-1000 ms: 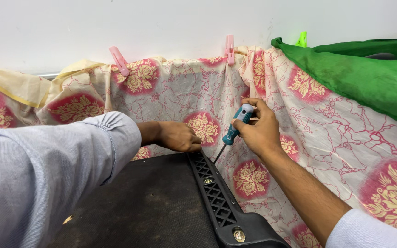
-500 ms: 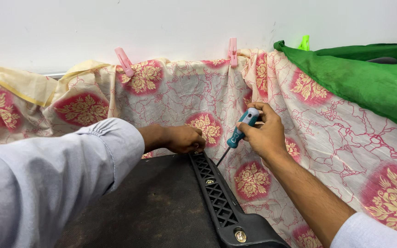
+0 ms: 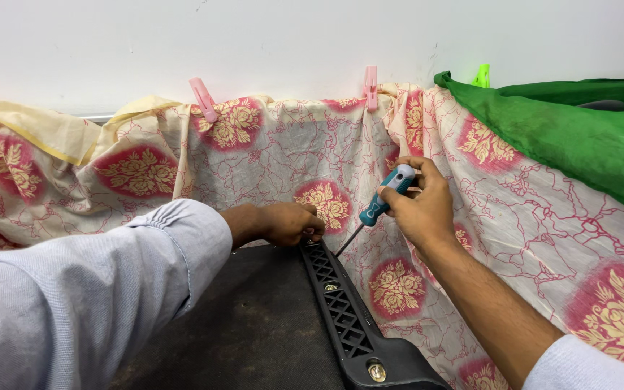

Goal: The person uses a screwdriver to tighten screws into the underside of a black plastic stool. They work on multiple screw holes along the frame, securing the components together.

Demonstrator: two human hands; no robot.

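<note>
Teal-handled screwdriver sits clamped in the right hand, tip angled down to the black grille panel. Left hand, fingers curled, presses the panel's far end beside that tip.

Screwdriver handle was teal and white, draped cloth cream with pink-and-gold floral medallions, second cloth green, clothespins pink, grille panel black, sleeve pale blue.

right hand gripping screwdriver, black grille
</note>
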